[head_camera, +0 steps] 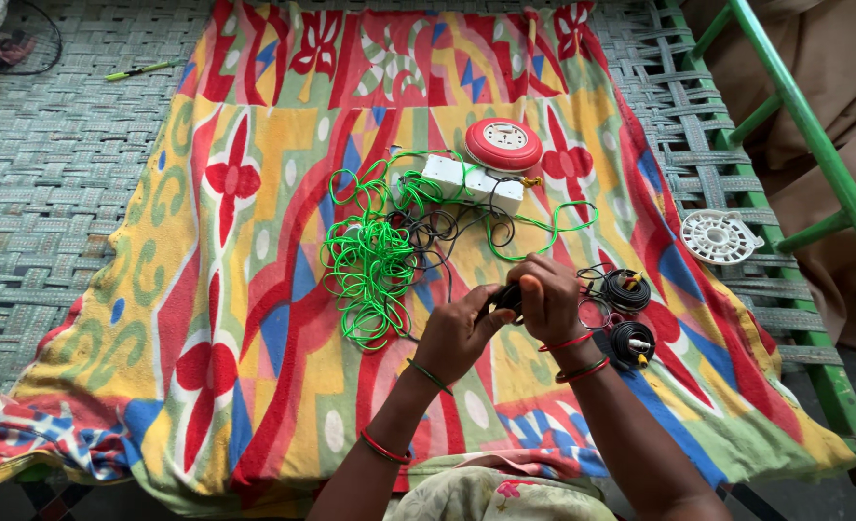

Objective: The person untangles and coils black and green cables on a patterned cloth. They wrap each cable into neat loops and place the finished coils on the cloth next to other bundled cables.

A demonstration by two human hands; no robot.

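Both hands, left hand (457, 333) and right hand (546, 294), gripped a small black part (507, 298) beside tangled green wire (370, 265)

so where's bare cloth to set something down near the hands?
Left of the green wire, the cloth is bare out to its left edge. The strip nearest the person, left of the left hand, is bare too. Crowded: wire tangle, white box, red disc, black coils beside the right hand.

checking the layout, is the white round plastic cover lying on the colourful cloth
No, the white round cover lies off the colourful cloth, on the woven green webbing beside its right edge.
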